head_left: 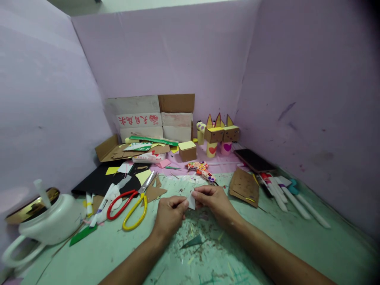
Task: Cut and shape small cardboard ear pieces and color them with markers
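Note:
Between my two hands is a small white piece of paper (191, 202), held just above the green tabletop. My left hand (170, 213) pinches its left edge between thumb and fingers. On the other side, my right hand (214, 202) is closed on its upper right edge, fingers curled. Below them lie a dark green paper triangle (192, 241) and scattered scraps. Left of my left hand rest scissors with one red and one yellow handle (135, 211), blades slightly apart. A colourful patterned glue gun (202, 171) lies just beyond my hands.
A white mug (50, 221) with a gold lid stands at the left. Cardboard animal figures (214, 136) and a small box (187, 151) stand at the back. Markers (276, 192), a dark phone (254, 159) and a cardboard piece (244, 187) lie right. Purple walls enclose three sides.

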Motion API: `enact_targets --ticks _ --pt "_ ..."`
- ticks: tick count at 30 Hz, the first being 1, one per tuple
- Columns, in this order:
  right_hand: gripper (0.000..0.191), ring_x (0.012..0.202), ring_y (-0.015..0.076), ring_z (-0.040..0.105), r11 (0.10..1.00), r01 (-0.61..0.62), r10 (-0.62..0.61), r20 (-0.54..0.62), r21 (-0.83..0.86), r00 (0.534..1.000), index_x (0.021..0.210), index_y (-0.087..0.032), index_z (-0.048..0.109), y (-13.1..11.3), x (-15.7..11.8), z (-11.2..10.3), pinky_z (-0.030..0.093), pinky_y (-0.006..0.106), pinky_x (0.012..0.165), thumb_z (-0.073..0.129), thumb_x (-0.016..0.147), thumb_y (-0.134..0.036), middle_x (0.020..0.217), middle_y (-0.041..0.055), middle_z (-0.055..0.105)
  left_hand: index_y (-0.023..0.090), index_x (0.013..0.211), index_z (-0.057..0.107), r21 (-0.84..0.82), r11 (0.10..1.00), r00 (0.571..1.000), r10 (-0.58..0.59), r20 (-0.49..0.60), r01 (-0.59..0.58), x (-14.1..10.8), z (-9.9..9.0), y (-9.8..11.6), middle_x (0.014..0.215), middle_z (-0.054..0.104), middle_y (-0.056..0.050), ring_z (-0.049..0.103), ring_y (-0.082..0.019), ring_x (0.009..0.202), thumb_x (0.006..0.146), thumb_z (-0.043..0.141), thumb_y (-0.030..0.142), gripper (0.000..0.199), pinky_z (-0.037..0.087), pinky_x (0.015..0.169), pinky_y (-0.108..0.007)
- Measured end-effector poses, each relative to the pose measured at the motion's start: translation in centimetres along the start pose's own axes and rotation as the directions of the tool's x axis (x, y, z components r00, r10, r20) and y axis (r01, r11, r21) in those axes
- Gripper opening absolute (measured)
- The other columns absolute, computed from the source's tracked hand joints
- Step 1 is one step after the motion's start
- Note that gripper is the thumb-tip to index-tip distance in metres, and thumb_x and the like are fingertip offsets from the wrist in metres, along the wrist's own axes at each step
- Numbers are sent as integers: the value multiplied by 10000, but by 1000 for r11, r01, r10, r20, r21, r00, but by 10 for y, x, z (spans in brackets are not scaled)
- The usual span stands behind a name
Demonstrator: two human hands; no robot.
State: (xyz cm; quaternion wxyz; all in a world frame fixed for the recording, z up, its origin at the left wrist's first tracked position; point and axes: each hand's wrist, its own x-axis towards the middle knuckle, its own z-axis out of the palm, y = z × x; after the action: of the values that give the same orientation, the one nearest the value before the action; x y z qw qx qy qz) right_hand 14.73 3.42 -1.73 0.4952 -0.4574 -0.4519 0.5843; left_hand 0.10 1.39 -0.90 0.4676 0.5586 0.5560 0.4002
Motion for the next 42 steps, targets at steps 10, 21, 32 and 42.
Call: enact_targets --ticks 10,21,32,42 --pt "184 440 115 519 1000 10 -10 -4 -1 1000 561 -129 678 -5 -4 4 455 243 498 698 589 -309 446 -19 563 141 585 669 87 988 991 132 -8 -131 0 -2 -3 382 404 40 324 -87 381 696 555 309 232 250 407 -218" --pt "154 420 98 492 997 46 -46 -1 -59 999 502 -136 638 -7 -7 4 403 215 461 635 601 -254 416 -19 553 132 535 644 146 956 964 264 -36 -256 -7 -2 5 525 527 -17 441 -124 525 673 556 276 218 323 513 -235" --pt "63 332 86 465 990 -127 134 131 -63 982 540 -150 596 -5 -4 1 329 190 351 630 513 -197 380 -43 549 126 501 609 -40 997 996 64 65 -61 -2 -6 8 403 420 28 341 -74 411 592 587 321 216 243 419 -211" --pt "105 408 105 530 995 -35 34 4 94 999 596 -143 624 -9 -13 11 410 216 458 669 537 -218 438 -26 600 152 533 537 -306 938 984 -127 127 160 1 -2 2 372 458 36 336 -57 316 526 646 293 178 182 341 -188"
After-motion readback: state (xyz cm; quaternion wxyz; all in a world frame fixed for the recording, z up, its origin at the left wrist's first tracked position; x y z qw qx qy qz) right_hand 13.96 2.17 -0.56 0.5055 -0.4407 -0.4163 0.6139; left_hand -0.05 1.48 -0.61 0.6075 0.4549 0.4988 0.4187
